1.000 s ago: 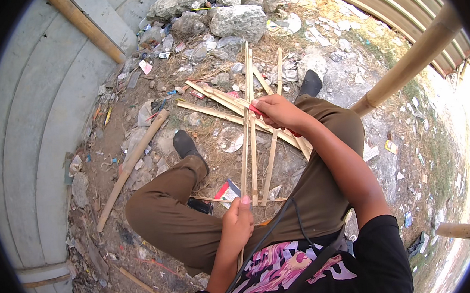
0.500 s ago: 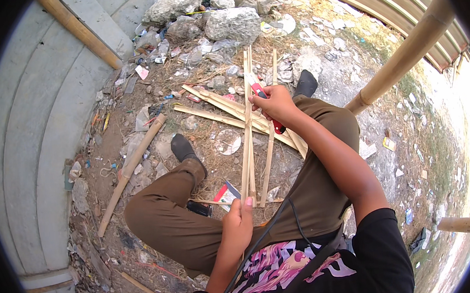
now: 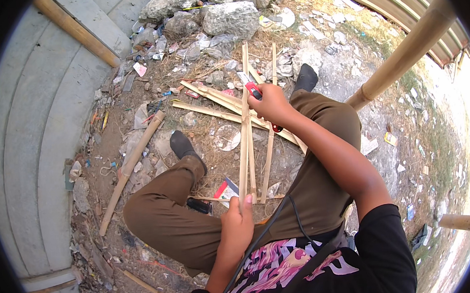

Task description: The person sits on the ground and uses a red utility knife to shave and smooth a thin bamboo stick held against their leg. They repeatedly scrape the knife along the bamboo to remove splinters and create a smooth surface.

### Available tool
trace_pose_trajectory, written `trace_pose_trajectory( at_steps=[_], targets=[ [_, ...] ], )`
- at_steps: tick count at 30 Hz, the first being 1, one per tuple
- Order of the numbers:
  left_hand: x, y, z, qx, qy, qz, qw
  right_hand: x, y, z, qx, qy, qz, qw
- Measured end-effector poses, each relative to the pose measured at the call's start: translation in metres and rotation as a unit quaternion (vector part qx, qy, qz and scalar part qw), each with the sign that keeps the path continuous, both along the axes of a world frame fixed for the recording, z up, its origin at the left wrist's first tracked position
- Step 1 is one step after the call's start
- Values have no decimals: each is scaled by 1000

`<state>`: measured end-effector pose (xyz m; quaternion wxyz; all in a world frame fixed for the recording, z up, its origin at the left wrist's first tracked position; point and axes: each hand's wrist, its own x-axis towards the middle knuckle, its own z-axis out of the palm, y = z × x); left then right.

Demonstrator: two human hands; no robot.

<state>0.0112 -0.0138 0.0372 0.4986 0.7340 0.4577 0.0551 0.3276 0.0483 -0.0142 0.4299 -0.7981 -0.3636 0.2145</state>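
My left hand (image 3: 237, 227) is closed round the near end of a long split bamboo strip (image 3: 244, 146), which slants away from me between my legs. Farther along, my right hand (image 3: 272, 104) grips a red and black utility knife (image 3: 254, 91). The knife's pale front end lies against the strip near its far part; whether the blade cuts in is too small to tell. Beneath the held strip, several bamboo strips (image 3: 206, 113) lie crossed on the ground. Another thin strip (image 3: 269, 160) runs beside it on the right.
A bamboo pole (image 3: 133, 170) lies at the left by a grey wall (image 3: 54, 132). Large rocks (image 3: 230, 20) sit at the far side. At the right, a thick bamboo post (image 3: 397, 53) slants up. Litter covers the ground; a dark object (image 3: 199, 205) rests by my left leg.
My right hand has shifted slightly left with the utility knife, whose front end now points more to the left, against the strip. My left hand keeps its hold at the near end.
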Motion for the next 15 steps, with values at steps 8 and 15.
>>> trace_pose_trajectory(
  at_steps=[8, 15],
  targets=[
    [-4, -4, -16, 1, -19, -23, 1000, -4, -1, 2, 17, -127, -18, 992],
    [-18, 14, -1, -507, -261, 53, 820, 12, -8, 34, 258, 589, -17, 766]
  ],
)
